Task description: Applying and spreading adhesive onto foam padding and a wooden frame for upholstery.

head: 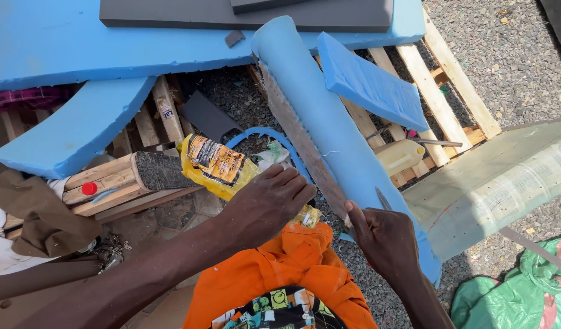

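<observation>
We see a long blue foam piece (pixel 329 128) lying diagonally over wooden slats, rounded far end, its left edge rough, a long rusty knife blade (pixel 305 146) laid flat along that edge

Outdoor work area in strong sunlight: grey gravel ground (pixel 512 67) with hard shadows, pale wooden slatted pallets (pixel 442 91) along the upper right edge, and a green plastic sheet (pixel 524 292) at the lower right corner.

The foam roll (pixel 329 134) is bright blue; the foam slab (pixel 250 15) dark grey; the bag (pixel 216 164) yellow with black print; the cloth (pixel 280 268) orange.
</observation>
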